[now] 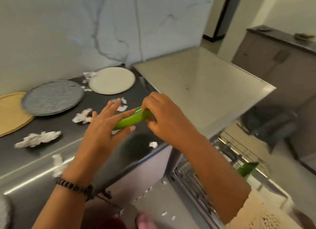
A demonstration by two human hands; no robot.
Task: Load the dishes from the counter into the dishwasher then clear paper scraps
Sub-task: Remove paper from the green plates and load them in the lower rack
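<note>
Both hands grip green plate [131, 120] above counter [102, 143] edge: left hand [104, 126] cradles it, fingers spread; right hand [160, 115] pinches rim. Likely light, rigid, slippery; hold rim.

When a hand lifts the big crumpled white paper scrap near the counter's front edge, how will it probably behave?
The big crumpled white paper scrap looks thin and loosely wadded, so it is probably very light and soft, and may squash in the fingers. Its ragged ends suggest that small pieces could tear off. Lying on the smooth dark counter, it would likely slide if pushed.
</note>
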